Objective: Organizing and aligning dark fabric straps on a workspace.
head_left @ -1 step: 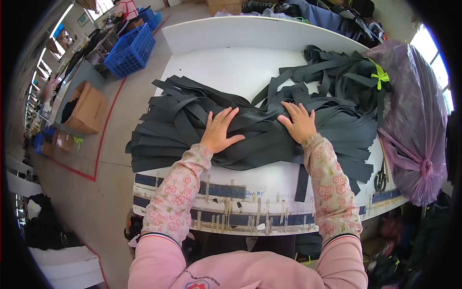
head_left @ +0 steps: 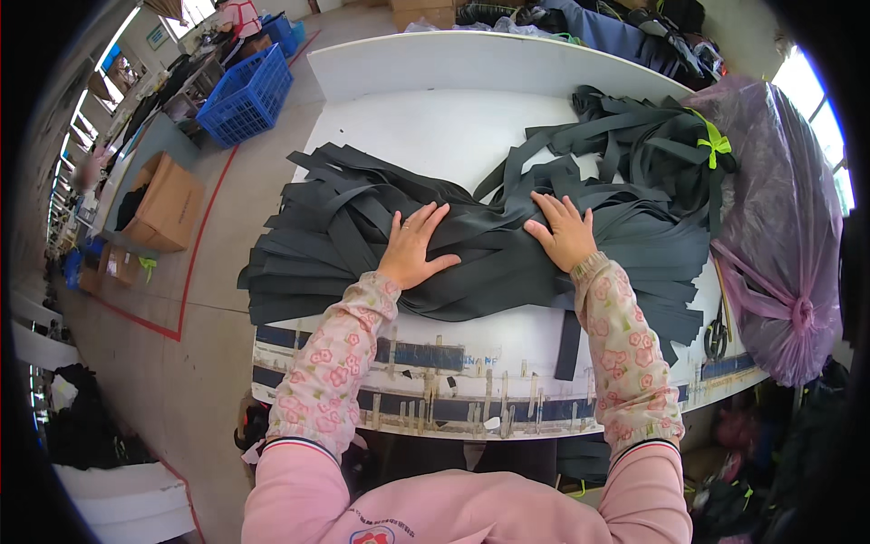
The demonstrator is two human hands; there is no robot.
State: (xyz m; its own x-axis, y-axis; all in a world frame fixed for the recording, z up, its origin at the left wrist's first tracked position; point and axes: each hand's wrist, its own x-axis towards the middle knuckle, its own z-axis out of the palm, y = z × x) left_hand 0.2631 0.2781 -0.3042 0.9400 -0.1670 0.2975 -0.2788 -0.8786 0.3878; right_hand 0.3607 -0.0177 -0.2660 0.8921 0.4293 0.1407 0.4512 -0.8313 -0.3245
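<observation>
Two hands down flat: the left hand and the right hand both lie open, fingers spread, palms pressing one big heap of dark grey fabric strips (far too many to count) across the white table. A second bundle behind carries a green tie. One purple plastic bag, knotted, crowds the right edge, with scissors beside it. On the floor: a blue crate and a cardboard box holding something dark.
</observation>
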